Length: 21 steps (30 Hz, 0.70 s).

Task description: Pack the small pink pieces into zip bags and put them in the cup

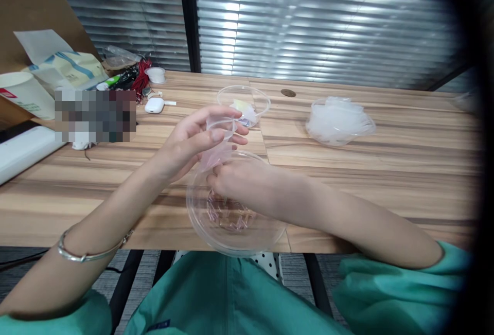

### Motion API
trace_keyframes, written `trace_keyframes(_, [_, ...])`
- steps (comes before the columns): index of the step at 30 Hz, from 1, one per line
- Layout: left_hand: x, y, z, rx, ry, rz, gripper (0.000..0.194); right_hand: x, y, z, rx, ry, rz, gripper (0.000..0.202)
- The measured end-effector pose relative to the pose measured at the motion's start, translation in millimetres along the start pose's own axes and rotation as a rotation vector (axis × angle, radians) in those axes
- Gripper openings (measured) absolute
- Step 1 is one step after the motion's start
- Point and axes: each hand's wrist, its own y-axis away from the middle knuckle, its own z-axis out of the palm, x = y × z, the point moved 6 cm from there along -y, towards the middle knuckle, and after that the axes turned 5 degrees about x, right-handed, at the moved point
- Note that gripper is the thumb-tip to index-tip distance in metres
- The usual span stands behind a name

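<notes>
While our left hand (pixel 191 137) holds a small clear plastic bag (pixel 216 154), our right hand (pixel 235 178) curls below.
Beneath, a round transparent plastic dish (pixel 247 244) contains thin pinkish sticks (pixel 213 215); our right grip we cannot tell.

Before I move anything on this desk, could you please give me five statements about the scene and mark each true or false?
1. The left hand holds a clear plastic bag. True.
2. The silver bangle is on the right forearm. False: it is on the left forearm.
3. Small pinkish pieces lie in the clear round container. True.
4. The heap of translucent plastic lies to the left of that container. False: it lies to the right and farther back.
5. The white case is held in the right hand. False: it lies on the desk, and the right hand is over the container.
</notes>
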Motion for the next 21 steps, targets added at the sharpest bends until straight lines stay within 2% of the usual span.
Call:
trace_keyframes(4, [0.1, 0.0, 0.3, 0.001, -0.008, 0.012, 0.04, -0.7, -1.3, 4.6, 0.031, 0.04, 0.026, 0.024])
trace_keyframes(8, [-0.6, 0.2, -0.2, 0.004, 0.008, 0.006, 0.04, 1.8, -0.9, 5.4, 0.041, -0.014, -0.033, 0.026])
trace_keyframes(13, [-0.9, 0.7, 0.3, -0.009, 0.012, 0.01, 0.041, 1.9, 8.7, -5.7, 0.19, 0.198, -0.084, 0.03])
trace_keyframes(21, [-1.3, 0.1, 0.6, -0.015, 0.013, 0.014, 0.038, 1.3, 17.8, -21.1, 0.247, 0.345, -0.128, 0.043])
